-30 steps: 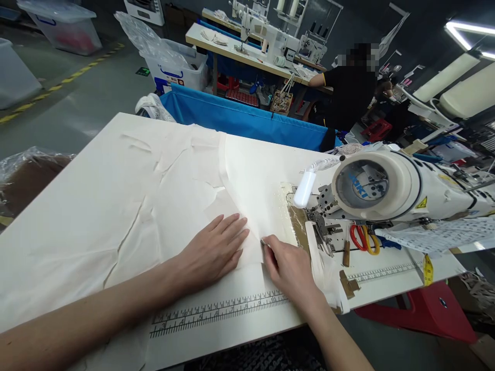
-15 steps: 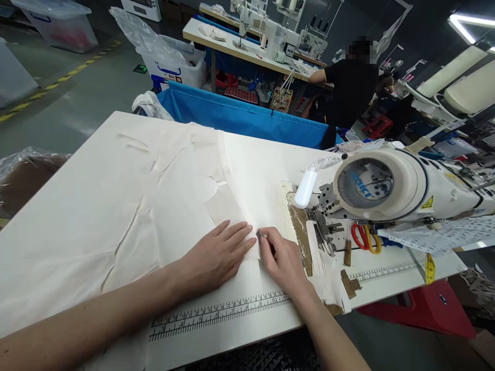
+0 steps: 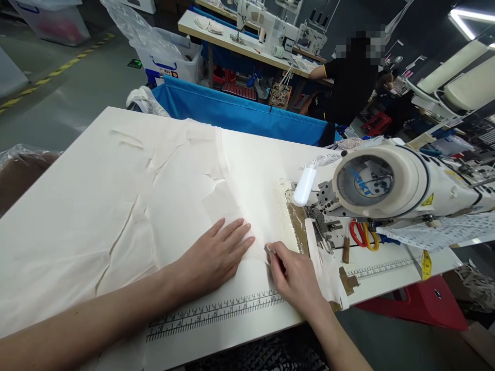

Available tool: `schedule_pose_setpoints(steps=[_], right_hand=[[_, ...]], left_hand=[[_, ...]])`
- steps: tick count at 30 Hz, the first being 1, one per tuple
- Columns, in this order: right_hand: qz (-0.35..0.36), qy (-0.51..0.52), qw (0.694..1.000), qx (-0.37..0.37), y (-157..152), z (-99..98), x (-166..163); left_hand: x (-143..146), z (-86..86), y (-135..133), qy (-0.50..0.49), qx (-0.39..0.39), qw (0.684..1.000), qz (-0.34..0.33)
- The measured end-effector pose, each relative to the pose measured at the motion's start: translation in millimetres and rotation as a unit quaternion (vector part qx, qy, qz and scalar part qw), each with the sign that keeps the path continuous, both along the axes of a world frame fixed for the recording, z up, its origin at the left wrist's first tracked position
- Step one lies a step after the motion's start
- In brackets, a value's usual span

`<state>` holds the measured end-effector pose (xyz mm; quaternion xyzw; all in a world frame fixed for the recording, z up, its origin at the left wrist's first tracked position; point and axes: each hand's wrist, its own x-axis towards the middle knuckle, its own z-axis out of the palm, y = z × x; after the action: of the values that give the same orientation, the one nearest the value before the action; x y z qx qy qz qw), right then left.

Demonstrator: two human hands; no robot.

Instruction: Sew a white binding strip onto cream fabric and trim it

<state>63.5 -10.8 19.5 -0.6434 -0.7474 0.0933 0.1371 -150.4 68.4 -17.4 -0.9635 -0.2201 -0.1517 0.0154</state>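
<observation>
The right hand (image 3: 294,275) is curled, thumb and forefinger pinched on a small grey object (image 3: 267,249) too small to identify, at the right edge of a white cloth (image 3: 178,226). Just beside it, the left hand (image 3: 216,255) lies palm down on the cloth, fingers extended and close together, grasping nothing. The cloth spreads leftward in creases over a white table (image 3: 259,165), with printed ruler markings (image 3: 216,315) along the near side. Right of the hands stands a sewing machine (image 3: 394,178); near its base lie a wooden-handled tool (image 3: 346,251) and scissors (image 3: 364,236) with red and yellow handles. Beyond the table's far edge hangs blue fabric (image 3: 240,107), and farther back a person in black (image 3: 350,82) sits at another table (image 3: 216,38).
</observation>
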Motion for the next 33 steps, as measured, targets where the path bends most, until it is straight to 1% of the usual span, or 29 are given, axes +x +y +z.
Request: schedule_pose_setpoints(steps=[2, 5, 8, 10, 13, 15, 17, 20, 22, 24, 26, 28, 31, 33], right_hand=[[-0.007, -0.015, 1.000, -0.005, 2, -0.6, -2], [-0.005, -0.044, 0.999, -0.016, 18, -0.8, -10], [0.021, -0.070, 0.997, -0.031, 43, 4.0, -18], [0.048, -0.071, 0.995, -0.043, 59, 10.8, -20], [0.080, -0.042, 0.994, -0.056, 78, 22.8, -13], [0.082, -0.009, 0.995, -0.056, 89, 28.2, -5], [0.075, 0.027, 0.995, -0.053, 99, 29.0, 6], [0.067, 0.073, 0.994, -0.053, 107, 22.5, 19], [0.067, 0.094, 0.992, -0.050, 102, 15.5, 24], [0.082, 0.107, 0.990, -0.046, 86, 8.9, 23], [0.119, 0.108, 0.986, -0.043, 64, 3.9, 18], [0.174, 0.096, 0.979, -0.042, 41, 2.2, 11], [0.248, 0.062, 0.965, -0.055, 23, 9.7, 2], [0.252, 0.063, 0.964, -0.061, 28, 21.7, -1]], left_hand=[[0, 0.3, 0, 0.008, 0.004, 1.000, 0.012], [-1, 3.4, 7, 0.034, -0.004, 0.998, 0.046], [-3, 7.5, 18, 0.041, -0.026, 0.996, 0.079], [-6, 9.6, 25, 0.039, -0.044, 0.995, 0.086], [-9, 11.5, 31, 0.048, -0.053, 0.994, 0.087], [-10, 12.3, 30, 0.056, -0.047, 0.994, 0.087], [-11, 12.8, 27, 0.062, -0.038, 0.994, 0.083], [-11, 12.3, 25, 0.071, -0.030, 0.993, 0.090], [-12, 11.1, 27, 0.070, -0.033, 0.990, 0.118], [-14, 9.7, 32, 0.059, -0.040, 0.986, 0.154], [-15, 9.1, 36, 0.047, -0.046, 0.983, 0.170], [-17, 10.0, 40, 0.048, -0.051, 0.985, 0.159], [-18, 12.7, 42, 0.055, -0.058, 0.988, 0.130], [-19, 13.5, 42, 0.056, -0.055, 0.990, 0.121]])
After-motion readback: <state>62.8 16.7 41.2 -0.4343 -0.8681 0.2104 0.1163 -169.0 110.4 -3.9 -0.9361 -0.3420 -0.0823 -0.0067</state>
